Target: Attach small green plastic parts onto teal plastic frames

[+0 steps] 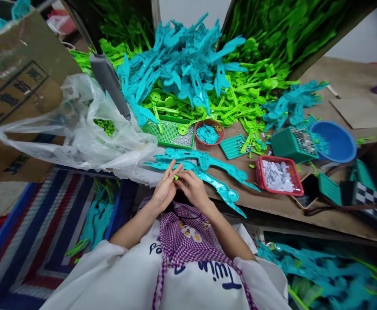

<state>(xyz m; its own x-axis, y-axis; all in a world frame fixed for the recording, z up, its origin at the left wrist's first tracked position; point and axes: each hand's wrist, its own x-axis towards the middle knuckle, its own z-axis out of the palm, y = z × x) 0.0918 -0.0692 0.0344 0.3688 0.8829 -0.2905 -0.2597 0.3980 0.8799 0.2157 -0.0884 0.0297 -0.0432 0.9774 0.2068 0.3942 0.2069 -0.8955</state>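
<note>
My left hand [165, 189] and my right hand [193, 188] meet at the table's front edge, fingertips together. Between them shows a small lime-green plastic piece [176, 177], pinched by both hands and mostly hidden by the fingers. Just beyond the hands lie two long turquoise plastic parts [232, 194] with round discs and pointed ends, side by side at a slant. The left fingers overlap the nearer one in view; whether they touch it I cannot tell.
Turquoise parts [178, 64] are heaped over lime-green parts [240, 97] at the back. A grey powered screwdriver [109, 82] hangs at left above a plastic bag [88, 142]. Small trays stand mid-table: a green tray [169, 127], a red round basket [209, 131], a red basket [296, 183], a blue bowl [340, 144].
</note>
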